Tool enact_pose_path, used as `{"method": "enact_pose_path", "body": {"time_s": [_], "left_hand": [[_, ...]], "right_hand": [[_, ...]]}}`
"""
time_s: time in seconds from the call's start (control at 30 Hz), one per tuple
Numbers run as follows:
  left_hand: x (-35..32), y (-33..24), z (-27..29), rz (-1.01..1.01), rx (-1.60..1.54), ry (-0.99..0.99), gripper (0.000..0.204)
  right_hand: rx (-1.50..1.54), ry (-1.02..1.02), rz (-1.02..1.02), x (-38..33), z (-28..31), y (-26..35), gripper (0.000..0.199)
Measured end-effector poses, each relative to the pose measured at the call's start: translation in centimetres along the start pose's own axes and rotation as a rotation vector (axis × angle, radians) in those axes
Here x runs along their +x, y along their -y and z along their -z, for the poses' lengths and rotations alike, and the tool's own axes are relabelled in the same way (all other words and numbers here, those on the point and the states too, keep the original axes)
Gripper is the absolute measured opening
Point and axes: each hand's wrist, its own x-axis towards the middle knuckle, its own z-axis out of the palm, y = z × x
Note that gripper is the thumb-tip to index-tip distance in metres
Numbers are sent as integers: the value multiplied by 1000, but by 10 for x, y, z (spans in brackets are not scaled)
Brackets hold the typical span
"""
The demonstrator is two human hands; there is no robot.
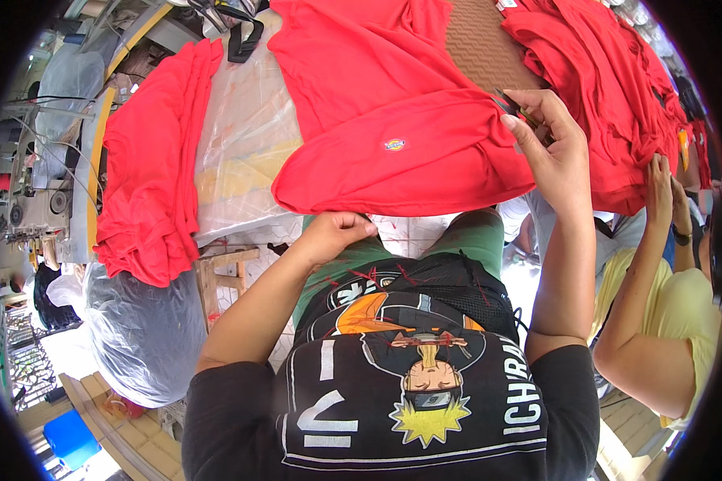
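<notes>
A red shirt lies spread on the table in front of me, its lower hem hanging over the near edge. My left hand is closed on that hem at the table's front. My right hand is raised at the shirt's right edge, fingers pinched on a small thread snipper whose tip touches the fabric. A small embroidered patch shows on the shirt.
A stack of red shirts lies at the left on a plastic-covered table. More red shirts are heaped at the right. A co-worker in a yellow top stands at my right, hand on that heap. A plastic-wrapped bundle sits lower left.
</notes>
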Motion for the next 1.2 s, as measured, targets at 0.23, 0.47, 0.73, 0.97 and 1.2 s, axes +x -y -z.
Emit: {"method": "enact_pose_path", "body": {"time_s": [0.23, 0.47, 0.73, 0.97, 1.2], "left_hand": [[-49, -49, 18, -34, 852, -39, 28], [-45, -107, 43, -386, 576, -442, 22], [-5, -46, 1, -881, 1049, -604, 34], [-63, -86, 17, -85, 1096, 83, 19], [-78, -105, 32, -641, 1044, -103, 30]], "right_hand": [[55, -44, -43, 2, 8, -3, 24], [21, -59, -65, 2, 13, 3, 23], [54, -70, -72, 1, 14, 5, 24], [41, -32, -42, 6, 3, 5, 25], [71, -72, -58, 3, 12, 9, 23]]}}
